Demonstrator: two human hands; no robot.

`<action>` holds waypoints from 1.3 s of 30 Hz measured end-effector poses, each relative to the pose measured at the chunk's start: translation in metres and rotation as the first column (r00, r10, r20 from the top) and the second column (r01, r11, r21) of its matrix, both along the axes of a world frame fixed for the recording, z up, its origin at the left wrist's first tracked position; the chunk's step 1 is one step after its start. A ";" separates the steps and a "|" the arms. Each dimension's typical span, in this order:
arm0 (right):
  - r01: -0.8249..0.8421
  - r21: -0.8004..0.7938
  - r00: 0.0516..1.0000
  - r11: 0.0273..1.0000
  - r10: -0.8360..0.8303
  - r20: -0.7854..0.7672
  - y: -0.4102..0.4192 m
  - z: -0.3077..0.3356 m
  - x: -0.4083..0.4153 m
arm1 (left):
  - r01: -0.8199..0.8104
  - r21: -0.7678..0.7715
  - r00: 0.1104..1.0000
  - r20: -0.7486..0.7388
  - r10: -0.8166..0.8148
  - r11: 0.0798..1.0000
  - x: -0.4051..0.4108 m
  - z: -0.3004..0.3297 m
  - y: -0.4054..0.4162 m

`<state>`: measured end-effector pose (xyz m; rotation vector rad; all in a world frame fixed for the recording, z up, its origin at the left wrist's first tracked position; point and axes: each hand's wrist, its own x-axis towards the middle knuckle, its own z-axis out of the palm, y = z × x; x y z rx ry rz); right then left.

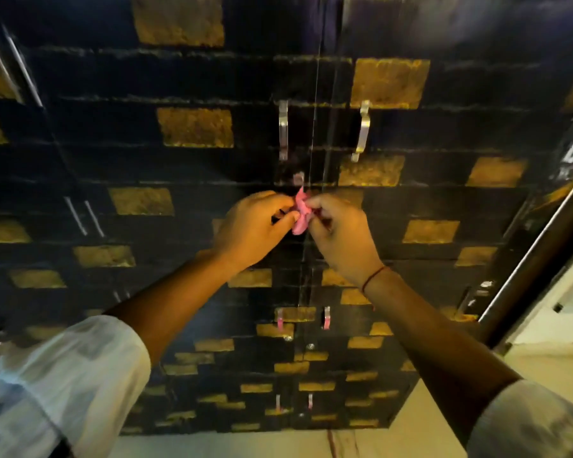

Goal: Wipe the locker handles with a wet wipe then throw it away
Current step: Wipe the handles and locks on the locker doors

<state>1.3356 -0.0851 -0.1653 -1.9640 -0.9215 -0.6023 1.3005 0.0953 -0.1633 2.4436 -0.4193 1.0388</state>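
Note:
A small pink wet wipe (301,213) is bunched between both hands in front of the dark locker doors. My left hand (255,229) pinches its left side and my right hand (339,236) pinches its right side. Two silver handles, the left handle (283,130) and the right handle (363,131), stand just above the hands on either side of the door seam. A small lock (298,177) sits right above the wipe. Lower down are two shorter handles, one (280,318) on the left door and another (326,317) on the right door.
The locker front (196,127) is black with gold brick patches. More handles (83,215) show on lockers to the left. A metal door bar (536,246) slants along the right edge. Pale floor (411,438) lies below.

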 end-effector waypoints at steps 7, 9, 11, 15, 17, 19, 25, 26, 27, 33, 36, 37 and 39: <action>-0.156 0.421 0.830 0.893 0.350 -0.434 -0.002 -0.108 -0.022 | -0.001 -0.282 0.990 -0.136 -0.039 0.959 -0.013 -0.105 -0.014; -0.137 0.430 0.847 0.893 0.330 -0.416 0.003 -0.144 -0.021 | 0.018 -0.276 0.986 -0.157 -0.063 0.961 -0.016 -0.139 -0.011; -0.082 0.358 0.911 0.930 0.216 -0.353 0.010 -0.190 -0.019 | 0.068 -0.180 0.985 -0.144 -0.094 0.981 -0.019 -0.181 -0.004; 0.081 0.350 0.970 0.933 0.008 -0.244 0.020 -0.270 -0.009 | -0.139 0.285 0.984 0.144 0.101 0.948 -0.010 -0.266 0.021; 0.106 0.350 0.979 0.931 -0.035 -0.203 0.025 -0.297 -0.003 | -0.288 0.376 0.954 0.195 0.229 0.881 -0.004 -0.302 0.029; 0.110 0.331 0.983 0.937 -0.054 -0.175 0.032 -0.312 0.006 | -0.361 0.431 0.932 0.201 0.302 0.827 0.004 -0.326 0.037; 0.122 0.390 0.992 0.913 -0.104 -0.066 0.067 -0.329 0.027 | -0.477 0.570 0.879 0.307 0.366 0.669 0.030 -0.366 0.055; 0.133 0.387 0.991 0.913 -0.123 -0.049 0.070 -0.331 0.028 | -0.494 0.570 0.869 0.335 0.363 0.656 0.033 -0.370 0.057; 0.145 0.373 0.989 0.917 -0.141 -0.036 0.071 -0.335 0.029 | -0.509 0.566 0.860 0.363 0.358 0.648 0.036 -0.374 0.059; 0.064 0.393 0.997 0.917 -0.074 0.009 0.064 -0.362 0.020 | -0.541 0.586 0.838 0.442 0.321 0.604 0.044 -0.380 0.074; 0.047 0.480 0.998 0.876 -0.061 0.014 0.069 -0.342 0.027 | -0.558 0.586 0.825 0.468 0.317 0.587 0.049 -0.382 0.077; 0.045 0.464 0.998 0.884 -0.060 0.018 0.069 -0.342 0.028 | -0.563 0.584 0.821 0.475 0.317 0.585 0.051 -0.383 0.077; 0.022 0.398 0.999 0.917 -0.039 0.035 0.067 -0.355 0.025 | -0.575 0.575 0.810 0.497 0.310 0.582 0.054 -0.384 0.078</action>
